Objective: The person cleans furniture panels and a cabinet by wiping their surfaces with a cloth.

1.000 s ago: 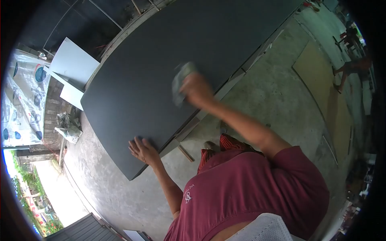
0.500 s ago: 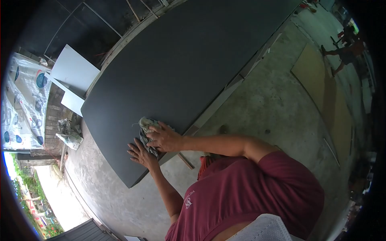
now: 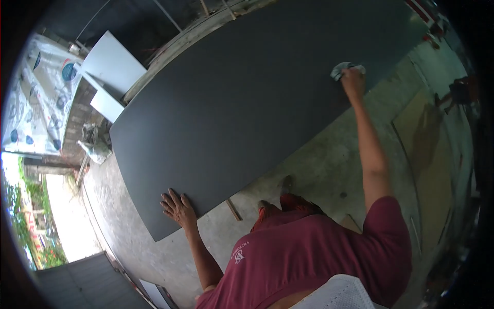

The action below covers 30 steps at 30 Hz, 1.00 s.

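Note:
A large dark grey panel (image 3: 221, 123) stretches diagonally across the view. My left hand (image 3: 178, 208) lies flat on its near left corner, fingers spread, holding nothing. Far along the panel to the right, my right hand (image 3: 353, 82) grips a crumpled grey rag (image 3: 341, 70) against the surface. Part of the rag is hidden under the fingers.
White boards (image 3: 114, 64) lean at the far left beside printed plastic sheeting (image 3: 38, 98). A plastic sack (image 3: 96, 150) sits on the concrete floor (image 3: 123, 206). On the right lie a tan board (image 3: 424, 149) and, beyond it, another person (image 3: 460, 92).
My right hand has swept the rag far to the right along the panel, and that arm is now stretched out. My left hand remains near the panel's left corner, now apart from the rag.

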Motion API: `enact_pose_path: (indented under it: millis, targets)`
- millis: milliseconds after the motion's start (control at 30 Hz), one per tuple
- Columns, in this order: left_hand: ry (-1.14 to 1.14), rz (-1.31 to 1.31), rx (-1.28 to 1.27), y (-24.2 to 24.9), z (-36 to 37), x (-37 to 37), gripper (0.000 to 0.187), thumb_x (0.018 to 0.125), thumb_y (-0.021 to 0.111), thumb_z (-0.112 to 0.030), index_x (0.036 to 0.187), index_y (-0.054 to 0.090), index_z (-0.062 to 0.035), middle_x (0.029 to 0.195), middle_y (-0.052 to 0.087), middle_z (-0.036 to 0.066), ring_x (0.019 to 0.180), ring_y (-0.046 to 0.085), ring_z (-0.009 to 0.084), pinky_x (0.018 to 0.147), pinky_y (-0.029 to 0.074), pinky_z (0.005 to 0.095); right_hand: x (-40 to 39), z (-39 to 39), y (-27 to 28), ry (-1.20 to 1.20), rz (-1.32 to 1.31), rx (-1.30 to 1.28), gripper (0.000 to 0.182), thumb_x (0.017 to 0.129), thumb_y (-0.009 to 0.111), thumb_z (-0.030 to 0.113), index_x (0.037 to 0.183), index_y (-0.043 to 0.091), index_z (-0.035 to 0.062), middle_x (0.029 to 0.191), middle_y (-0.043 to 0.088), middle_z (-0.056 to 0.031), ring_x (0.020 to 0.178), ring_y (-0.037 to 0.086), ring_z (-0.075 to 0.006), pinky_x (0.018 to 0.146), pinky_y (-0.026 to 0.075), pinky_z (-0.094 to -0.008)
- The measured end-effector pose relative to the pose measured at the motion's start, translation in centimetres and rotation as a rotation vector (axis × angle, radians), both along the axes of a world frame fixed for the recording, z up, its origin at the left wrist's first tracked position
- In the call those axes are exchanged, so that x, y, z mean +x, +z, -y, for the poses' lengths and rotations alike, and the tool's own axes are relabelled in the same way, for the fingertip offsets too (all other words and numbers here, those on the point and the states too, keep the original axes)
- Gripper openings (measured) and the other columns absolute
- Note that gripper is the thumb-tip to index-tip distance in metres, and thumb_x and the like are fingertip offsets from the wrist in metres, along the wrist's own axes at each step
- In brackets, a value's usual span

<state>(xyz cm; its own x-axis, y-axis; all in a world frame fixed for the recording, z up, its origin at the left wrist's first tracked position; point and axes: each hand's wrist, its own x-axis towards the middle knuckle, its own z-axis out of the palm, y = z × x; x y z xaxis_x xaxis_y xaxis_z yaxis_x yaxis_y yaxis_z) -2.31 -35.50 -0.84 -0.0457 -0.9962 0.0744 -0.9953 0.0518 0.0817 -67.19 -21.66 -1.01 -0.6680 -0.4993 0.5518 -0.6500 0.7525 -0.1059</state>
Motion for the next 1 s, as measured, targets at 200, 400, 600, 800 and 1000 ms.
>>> enact_pose_path:
  millis: [200,400,600,800,1000]
  targets:
    - [0.128,0.056,0.000,-0.2,1.2,-1.9,0.053,0.093,0.035,-0.040,0.139,0.026,-0.0156,0.145,0.019,0.014,0.134,0.011,0.0395,0.106,0.010,0.0522,33.5,13.8,1.2,1.106,0.168,-0.226,0.017,0.074,0.064,0.017,0.087,0.064,0.0068,0.096,0.057,-0.0118,0.101,0.050,-0.0302,0.091,0.036,-0.0449]
    - [0.033,-0.138,-0.142,-0.6,1.4,2.0,0.049,0.091,0.043,-0.037,0.134,0.038,-0.0144,0.141,0.028,0.016,0.132,0.020,0.0368,0.105,0.017,0.0508,44.5,18.4,0.8,1.462,0.264,-0.219,0.015,0.077,0.062,0.025,0.080,0.066,0.0103,0.101,0.056,-0.0097,0.106,0.048,-0.0270,0.094,0.036,-0.0435]
    - [0.389,-0.010,-0.185,-2.2,2.7,14.6,0.051,0.090,0.040,-0.043,0.133,0.041,-0.0156,0.140,0.031,0.018,0.129,0.025,0.0372,0.105,0.016,0.0471,11.7,20.9,1.6,0.276,0.021,0.199,0.024,0.087,0.048,0.023,0.085,0.062,0.0037,0.089,0.061,-0.0173,0.081,0.058,-0.0322,0.071,0.044,-0.0449]
    - [0.555,-0.191,-0.175,-1.0,4.8,18.0,0.049,0.088,0.045,-0.040,0.130,0.045,-0.0144,0.128,0.045,0.014,0.112,0.047,0.0302,0.096,0.030,0.0428,6.0,19.3,-1.2,-0.008,0.045,0.256,0.026,0.085,0.047,0.023,0.101,0.065,0.0118,0.095,0.065,-0.0124,0.089,0.061,-0.0292,0.078,0.046,-0.0400]
    - [0.507,-0.149,-0.307,-0.8,5.0,18.4,0.046,0.085,0.050,-0.034,0.126,0.048,-0.0131,0.115,0.052,0.010,0.098,0.052,0.0275,0.090,0.033,0.0404,55.2,28.5,2.9,1.305,0.132,0.095,0.022,0.088,0.047,0.019,0.097,0.058,0.0031,0.110,0.050,-0.0184,0.104,0.044,-0.0351,0.093,0.032,-0.0463]
